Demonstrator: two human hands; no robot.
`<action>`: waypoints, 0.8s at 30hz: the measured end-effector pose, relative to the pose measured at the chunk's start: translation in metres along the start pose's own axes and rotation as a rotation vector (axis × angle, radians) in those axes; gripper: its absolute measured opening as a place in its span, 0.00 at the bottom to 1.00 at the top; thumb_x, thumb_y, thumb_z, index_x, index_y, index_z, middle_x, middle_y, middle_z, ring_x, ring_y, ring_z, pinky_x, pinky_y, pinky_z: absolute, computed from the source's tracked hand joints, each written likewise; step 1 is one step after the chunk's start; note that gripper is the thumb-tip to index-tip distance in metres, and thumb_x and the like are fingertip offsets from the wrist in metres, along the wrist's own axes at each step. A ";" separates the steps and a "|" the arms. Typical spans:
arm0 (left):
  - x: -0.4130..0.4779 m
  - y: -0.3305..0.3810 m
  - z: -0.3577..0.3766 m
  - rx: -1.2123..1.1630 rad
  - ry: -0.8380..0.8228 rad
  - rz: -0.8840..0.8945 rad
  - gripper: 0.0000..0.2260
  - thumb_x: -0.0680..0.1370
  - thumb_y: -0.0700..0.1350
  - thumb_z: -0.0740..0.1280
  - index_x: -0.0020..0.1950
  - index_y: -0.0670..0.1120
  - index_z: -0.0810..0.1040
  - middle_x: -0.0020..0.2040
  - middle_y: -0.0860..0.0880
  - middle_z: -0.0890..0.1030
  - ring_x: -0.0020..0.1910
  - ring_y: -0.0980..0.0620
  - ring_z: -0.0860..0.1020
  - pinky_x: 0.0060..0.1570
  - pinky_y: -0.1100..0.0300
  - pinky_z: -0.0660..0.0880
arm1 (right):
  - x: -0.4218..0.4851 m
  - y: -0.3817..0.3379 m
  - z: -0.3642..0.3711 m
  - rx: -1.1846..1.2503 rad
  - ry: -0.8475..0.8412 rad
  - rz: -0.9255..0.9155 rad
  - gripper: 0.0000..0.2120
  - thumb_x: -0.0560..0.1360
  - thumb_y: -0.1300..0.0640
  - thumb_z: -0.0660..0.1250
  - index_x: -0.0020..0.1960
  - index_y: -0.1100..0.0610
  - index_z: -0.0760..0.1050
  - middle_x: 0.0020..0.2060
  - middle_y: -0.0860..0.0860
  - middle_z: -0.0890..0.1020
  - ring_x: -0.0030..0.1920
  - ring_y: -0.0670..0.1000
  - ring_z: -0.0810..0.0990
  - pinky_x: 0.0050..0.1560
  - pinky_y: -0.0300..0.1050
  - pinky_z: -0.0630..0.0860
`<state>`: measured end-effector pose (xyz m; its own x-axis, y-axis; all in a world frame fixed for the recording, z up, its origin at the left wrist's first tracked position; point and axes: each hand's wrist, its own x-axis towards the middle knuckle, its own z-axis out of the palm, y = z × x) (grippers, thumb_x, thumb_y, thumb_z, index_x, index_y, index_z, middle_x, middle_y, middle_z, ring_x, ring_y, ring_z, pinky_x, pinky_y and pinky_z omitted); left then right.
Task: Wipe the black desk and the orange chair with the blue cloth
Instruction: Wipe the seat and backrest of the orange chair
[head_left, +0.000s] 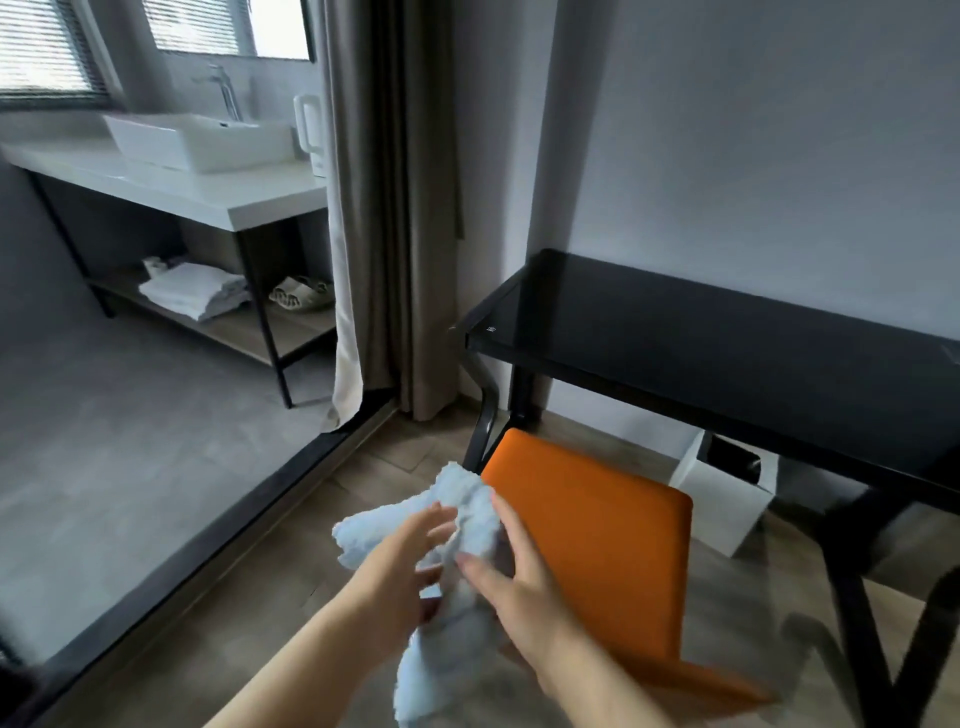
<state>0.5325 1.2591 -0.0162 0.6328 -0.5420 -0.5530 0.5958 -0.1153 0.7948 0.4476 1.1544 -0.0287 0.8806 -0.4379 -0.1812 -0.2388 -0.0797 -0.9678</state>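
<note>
Now pale blue cloth (470, 501): fluffy, bunched, crumpled, tail hanging low. Held mid-air just left of orange chair (597, 525) seat. Left hand (400, 556), right hand (519, 582) both grip folds.

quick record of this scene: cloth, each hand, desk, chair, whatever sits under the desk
cloth: blue cloth, bunched, held up in the air, not on the desk
left hand: left hand holds the cloth's left side, between thumb and fingers
right hand: right hand has a grip on the cloth's right side, thumb on top
desk: black desk, glossy top, against the wall
chair: orange chair, in front of the desk near its left end, just beyond the hands
under desk: white bin on the floor
wiping: not yet begun
</note>
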 end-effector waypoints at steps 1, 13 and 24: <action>-0.001 -0.002 0.001 -0.082 -0.026 -0.036 0.15 0.77 0.56 0.61 0.56 0.50 0.79 0.56 0.51 0.80 0.49 0.47 0.77 0.47 0.53 0.71 | 0.001 0.005 0.004 -0.074 0.020 0.008 0.34 0.72 0.59 0.72 0.73 0.48 0.59 0.64 0.40 0.65 0.70 0.42 0.61 0.67 0.31 0.56; 0.029 0.013 -0.067 0.240 0.293 0.134 0.09 0.78 0.39 0.61 0.53 0.51 0.75 0.49 0.50 0.79 0.47 0.50 0.79 0.42 0.57 0.73 | 0.042 0.015 0.082 -1.093 0.177 0.030 0.32 0.70 0.35 0.57 0.72 0.37 0.52 0.76 0.49 0.50 0.72 0.55 0.54 0.64 0.58 0.56; 0.068 0.005 -0.068 0.738 0.165 0.356 0.18 0.74 0.36 0.58 0.50 0.61 0.73 0.51 0.60 0.78 0.50 0.60 0.76 0.43 0.63 0.71 | 0.019 0.018 0.048 -1.201 0.220 0.052 0.19 0.65 0.45 0.72 0.55 0.39 0.76 0.69 0.44 0.68 0.62 0.55 0.73 0.54 0.55 0.69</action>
<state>0.6122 1.2781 -0.0663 0.8203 -0.5270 -0.2222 -0.0937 -0.5071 0.8568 0.4793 1.1877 -0.0583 0.7987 -0.5978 -0.0690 -0.6002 -0.7831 -0.1629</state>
